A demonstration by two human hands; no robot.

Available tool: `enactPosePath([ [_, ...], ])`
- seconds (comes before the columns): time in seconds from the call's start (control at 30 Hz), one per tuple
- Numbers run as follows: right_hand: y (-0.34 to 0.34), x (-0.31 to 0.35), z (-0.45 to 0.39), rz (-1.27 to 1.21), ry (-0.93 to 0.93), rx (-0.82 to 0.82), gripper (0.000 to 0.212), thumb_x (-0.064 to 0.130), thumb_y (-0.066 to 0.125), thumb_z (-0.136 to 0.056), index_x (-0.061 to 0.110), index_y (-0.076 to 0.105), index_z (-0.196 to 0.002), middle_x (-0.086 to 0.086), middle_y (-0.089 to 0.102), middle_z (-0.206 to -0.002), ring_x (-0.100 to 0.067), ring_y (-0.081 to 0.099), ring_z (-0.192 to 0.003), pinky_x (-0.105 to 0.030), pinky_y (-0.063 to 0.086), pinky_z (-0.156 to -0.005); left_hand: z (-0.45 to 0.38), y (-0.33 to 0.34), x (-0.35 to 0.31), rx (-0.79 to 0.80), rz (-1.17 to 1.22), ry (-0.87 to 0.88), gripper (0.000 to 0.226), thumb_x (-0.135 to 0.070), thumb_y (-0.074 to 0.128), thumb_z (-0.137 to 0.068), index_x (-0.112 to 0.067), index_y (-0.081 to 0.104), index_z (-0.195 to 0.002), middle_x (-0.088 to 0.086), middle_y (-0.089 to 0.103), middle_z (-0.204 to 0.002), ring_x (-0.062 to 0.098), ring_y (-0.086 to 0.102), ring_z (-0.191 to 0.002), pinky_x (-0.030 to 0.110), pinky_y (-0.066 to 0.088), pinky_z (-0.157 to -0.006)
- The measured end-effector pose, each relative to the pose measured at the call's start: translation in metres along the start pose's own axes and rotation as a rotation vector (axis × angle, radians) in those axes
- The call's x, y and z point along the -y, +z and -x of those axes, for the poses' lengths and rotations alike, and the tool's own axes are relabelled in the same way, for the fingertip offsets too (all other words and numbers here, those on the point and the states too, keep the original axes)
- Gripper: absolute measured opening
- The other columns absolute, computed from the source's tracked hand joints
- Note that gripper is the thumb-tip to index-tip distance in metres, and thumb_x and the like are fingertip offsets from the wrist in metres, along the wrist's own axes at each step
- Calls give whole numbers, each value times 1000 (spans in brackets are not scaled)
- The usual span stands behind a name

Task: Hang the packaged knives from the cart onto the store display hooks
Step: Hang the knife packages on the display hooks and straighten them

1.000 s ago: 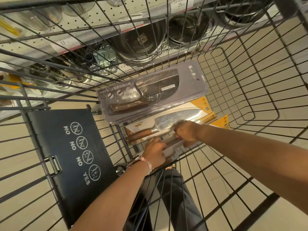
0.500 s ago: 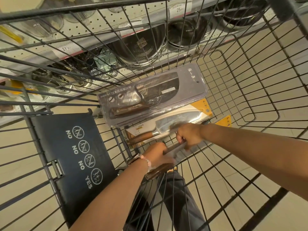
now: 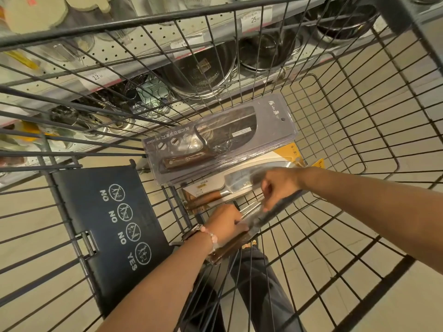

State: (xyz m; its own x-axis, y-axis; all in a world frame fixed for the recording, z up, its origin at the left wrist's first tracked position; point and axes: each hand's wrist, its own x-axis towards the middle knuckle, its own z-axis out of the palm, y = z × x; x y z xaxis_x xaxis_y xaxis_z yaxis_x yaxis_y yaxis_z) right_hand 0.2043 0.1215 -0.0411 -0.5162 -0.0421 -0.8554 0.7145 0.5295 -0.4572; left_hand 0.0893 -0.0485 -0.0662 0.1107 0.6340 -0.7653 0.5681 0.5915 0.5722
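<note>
Inside the wire cart [image 3: 347, 130] lies a stack of grey packaged cleavers [image 3: 215, 140] with a dark blade and wooden handle showing. Beside it rests a yellow-edged packaged cleaver [image 3: 230, 185] with a shiny blade. A third packaged knife [image 3: 261, 216], dark and blurred, is tilted up off the cart floor, held by both hands. My left hand [image 3: 227, 222] grips its handle end and my right hand [image 3: 278, 185] pinches its upper end. The display hooks are not in view.
The cart's black child-seat flap [image 3: 107, 224] with NO/YES symbols stands to the left. Beyond the cart's wire wall, store shelves hold steel strainers [image 3: 199, 70] and bowls [image 3: 266, 51]. My legs show through the cart floor.
Both hands have lifted the dark packaged knife up and toward me, off the pile. The grey stack and the yellow-edged package stay where they were.
</note>
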Motion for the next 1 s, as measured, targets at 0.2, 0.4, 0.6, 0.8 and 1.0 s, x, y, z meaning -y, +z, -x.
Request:
enactPosePath([
  [0.2, -13, 8, 14, 65, -34, -78, 21, 45, 77, -68, 37, 58, -66, 7, 66, -102, -15, 56, -103, -33, 43, -93, 21, -20, -9, -97, -80, 109, 45, -27, 65, -86, -18, 40, -50, -6, 35, -49, 8, 30, -43, 29, 47, -64],
  [0.4, -28, 24, 43, 130, -77, -310, 46, 64, 69, -65, 24, 65, -89, 9, 64, -95, -12, 56, -91, -21, 40, -76, 40, -51, -23, -128, -222, 162, 52, -30, 63, -86, -20, 29, -48, -5, 26, -48, 10, 21, -45, 17, 24, -48],
  [0.6, -39, 39, 75, 28, -41, -1199, 62, 67, 49, -74, 12, 63, -98, -8, 62, -102, -26, 57, -95, -37, 41, -86, 72, -84, -40, -213, -46, 95, 49, -22, 65, -83, -19, 30, -49, -3, 28, -50, 11, 23, -45, 22, 23, -47],
  [0.8, -41, 62, 102, -703, 138, -1437, 82, 38, 78, -71, 3, 37, -134, -13, 43, -133, -25, 41, -125, -26, 31, -104, 102, -118, -64, -305, 57, 94, 48, -21, 67, -84, -19, 39, -46, -8, 33, -43, 2, 29, -34, 15, 25, -42],
  [1.0, -38, 97, 116, -1662, -34, -1057, 69, 47, 59, -86, 18, 30, -140, -4, 49, -130, -18, 56, -109, -37, 48, -90, 132, -145, -92, -412, 102, 148, 44, -27, 69, -84, -14, 43, -50, -2, 34, -47, 10, 31, -42, 12, 24, -42],
])
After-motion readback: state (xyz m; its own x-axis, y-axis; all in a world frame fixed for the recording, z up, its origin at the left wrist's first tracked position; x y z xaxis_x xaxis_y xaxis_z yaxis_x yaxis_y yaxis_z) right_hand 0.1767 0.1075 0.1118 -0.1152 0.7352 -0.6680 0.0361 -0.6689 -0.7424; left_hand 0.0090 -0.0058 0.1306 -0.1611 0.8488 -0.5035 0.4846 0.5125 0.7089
